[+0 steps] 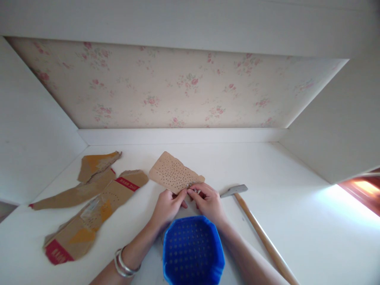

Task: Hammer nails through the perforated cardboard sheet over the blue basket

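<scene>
My left grip (168, 205) and right grip (209, 201) meet at near edge of perforated cardboard (172, 171), fingers curled in close; cannot tell whether either clasps anything. Fingertips hide part of that edge; tiny shiny bits (189, 185) beside them too small to name. Lower border crops blue basket (193, 251) and wooden-handled hammer (257, 227). Cardboard: tan, peppered with dark holes, edges uneven, lying on white tabletop (243, 170) beyond basket, right of torn scraps (110, 211).
</scene>
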`<state>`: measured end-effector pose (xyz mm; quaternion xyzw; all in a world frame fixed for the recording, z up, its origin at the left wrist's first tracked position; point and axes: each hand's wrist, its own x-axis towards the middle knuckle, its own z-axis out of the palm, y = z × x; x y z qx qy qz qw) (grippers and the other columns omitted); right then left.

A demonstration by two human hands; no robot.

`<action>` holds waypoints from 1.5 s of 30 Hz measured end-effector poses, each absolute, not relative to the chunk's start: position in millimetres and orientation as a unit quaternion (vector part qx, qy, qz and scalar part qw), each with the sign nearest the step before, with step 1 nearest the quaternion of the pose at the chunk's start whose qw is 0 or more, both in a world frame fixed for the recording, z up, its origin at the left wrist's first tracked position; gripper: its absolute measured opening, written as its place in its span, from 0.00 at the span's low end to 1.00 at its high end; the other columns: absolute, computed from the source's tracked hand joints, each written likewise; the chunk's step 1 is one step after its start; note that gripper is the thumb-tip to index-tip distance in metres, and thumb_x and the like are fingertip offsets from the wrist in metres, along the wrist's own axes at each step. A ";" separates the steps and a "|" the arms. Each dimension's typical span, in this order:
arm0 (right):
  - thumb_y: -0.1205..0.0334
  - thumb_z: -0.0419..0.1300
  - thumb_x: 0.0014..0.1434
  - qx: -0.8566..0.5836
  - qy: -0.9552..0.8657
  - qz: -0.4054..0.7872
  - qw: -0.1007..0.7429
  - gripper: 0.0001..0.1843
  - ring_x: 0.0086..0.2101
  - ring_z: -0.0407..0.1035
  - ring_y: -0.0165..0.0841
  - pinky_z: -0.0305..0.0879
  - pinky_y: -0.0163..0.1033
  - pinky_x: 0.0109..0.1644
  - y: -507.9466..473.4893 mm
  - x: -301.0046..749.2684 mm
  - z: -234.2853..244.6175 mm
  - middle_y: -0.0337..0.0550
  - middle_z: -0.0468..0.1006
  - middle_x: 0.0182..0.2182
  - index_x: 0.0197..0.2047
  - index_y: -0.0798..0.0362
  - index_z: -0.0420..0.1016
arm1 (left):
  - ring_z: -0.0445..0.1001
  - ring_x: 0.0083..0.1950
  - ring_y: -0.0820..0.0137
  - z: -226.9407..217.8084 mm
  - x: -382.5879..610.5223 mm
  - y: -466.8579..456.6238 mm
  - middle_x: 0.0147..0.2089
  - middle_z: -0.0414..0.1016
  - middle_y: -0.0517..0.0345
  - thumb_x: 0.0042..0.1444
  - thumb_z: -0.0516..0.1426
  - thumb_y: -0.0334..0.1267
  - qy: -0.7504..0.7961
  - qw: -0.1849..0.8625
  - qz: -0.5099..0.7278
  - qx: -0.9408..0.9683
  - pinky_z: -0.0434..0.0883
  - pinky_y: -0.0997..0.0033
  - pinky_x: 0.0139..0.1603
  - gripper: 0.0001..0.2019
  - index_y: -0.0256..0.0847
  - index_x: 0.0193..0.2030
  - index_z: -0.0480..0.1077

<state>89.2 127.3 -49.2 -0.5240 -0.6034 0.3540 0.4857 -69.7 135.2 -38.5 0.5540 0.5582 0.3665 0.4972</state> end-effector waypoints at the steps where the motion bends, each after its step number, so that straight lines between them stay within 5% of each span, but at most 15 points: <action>1: 0.56 0.64 0.61 -0.528 -0.597 0.358 0.486 0.07 0.19 0.67 0.27 0.63 0.33 0.22 127.2 89.2 -49.2 0.38 0.79 0.30 0.35 0.48 0.81 | 0.77 0.27 0.61 -37.4 -69.4 134.8 0.22 0.78 0.52 0.57 0.58 0.54 0.561 0.495 0.362 0.556 0.68 0.69 0.31 0.20 0.37 0.29 0.77; 7: 0.54 0.67 0.58 -0.537 -0.567 0.387 0.489 0.08 0.16 0.68 0.28 0.61 0.32 0.19 126.7 88.5 -48.0 0.36 0.79 0.22 0.32 0.49 0.83 | 0.73 0.21 0.64 -30.8 -67.5 130.9 0.16 0.74 0.53 0.55 0.59 0.51 0.583 0.456 0.365 0.564 0.62 0.70 0.25 0.23 0.40 0.13 0.72; 15: 0.51 0.66 0.58 -0.557 -0.552 0.354 0.510 0.12 0.14 0.67 0.28 0.61 0.33 0.18 122.1 88.3 -44.6 0.37 0.80 0.21 0.32 0.50 0.83 | 0.71 0.23 0.66 -39.2 -76.7 136.3 0.18 0.73 0.57 0.54 0.60 0.51 0.617 0.415 0.429 0.514 0.62 0.70 0.28 0.19 0.40 0.19 0.71; 24: 0.60 0.57 0.64 -0.591 -0.631 0.235 0.444 0.13 0.37 0.76 0.36 0.70 0.38 0.42 134.3 91.6 -54.3 0.43 0.83 0.39 0.42 0.46 0.85 | 0.68 0.25 0.70 -47.9 -85.3 145.5 0.19 0.70 0.58 0.53 0.60 0.59 0.584 0.462 0.497 0.446 0.63 0.72 0.29 0.25 0.39 0.18 0.69; 32: 0.68 0.55 0.61 -0.618 -0.691 0.179 0.330 0.18 0.35 0.76 0.36 0.70 0.38 0.39 133.2 86.5 -58.1 0.43 0.80 0.41 0.46 0.44 0.84 | 0.72 0.28 0.68 -48.5 -83.4 144.8 0.22 0.73 0.54 0.50 0.63 0.57 0.555 0.493 0.512 0.432 0.65 0.72 0.31 0.23 0.38 0.18 0.71; 45: 0.69 0.55 0.62 -0.618 -0.720 0.148 0.280 0.17 0.40 0.75 0.38 0.68 0.37 0.43 131.8 83.5 -49.0 0.44 0.80 0.37 0.46 0.46 0.82 | 0.70 0.26 0.69 -47.5 -84.6 145.0 0.20 0.71 0.57 0.51 0.63 0.55 0.549 0.502 0.506 0.436 0.64 0.72 0.31 0.23 0.39 0.17 0.69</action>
